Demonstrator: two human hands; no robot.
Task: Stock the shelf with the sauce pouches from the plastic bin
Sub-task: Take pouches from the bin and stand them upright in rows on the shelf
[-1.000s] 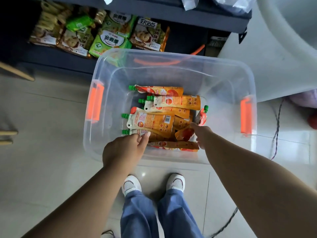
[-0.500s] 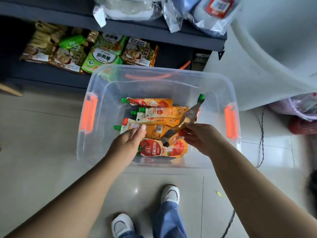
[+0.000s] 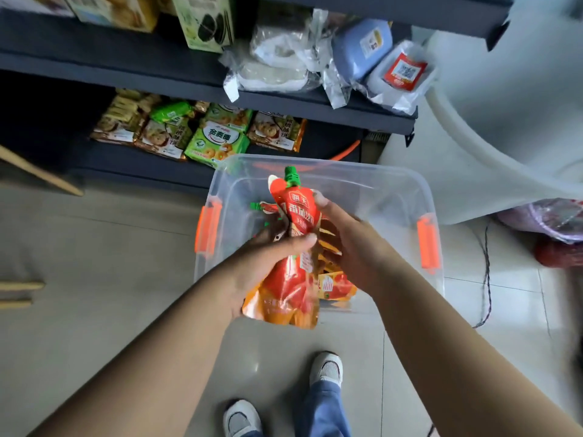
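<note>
A red and orange sauce pouch (image 3: 295, 212) with a green cap stands upright above the clear plastic bin (image 3: 391, 190). My left hand (image 3: 268, 260) grips its middle, thumb across the front. My right hand (image 3: 347, 238) holds the pouch from the right side, fingers behind it. More sauce pouches (image 3: 337, 285) lie in the bin, partly hidden by my hands. The dark shelf (image 3: 164, 80) stands behind the bin.
The bottom shelf holds green and brown biscuit packs (image 3: 217, 140). The shelf above carries wrapped white packs (image 3: 277, 64), a blue container (image 3: 359, 48) and boxes (image 3: 208, 23). A white curved object (image 3: 504, 121) stands to the right. A cable (image 3: 487, 272) runs over the tiled floor.
Both hands have lifted a pouch out of the bin and turned it upright. My left hand now grips it. The view has tilted up toward the shelves.
</note>
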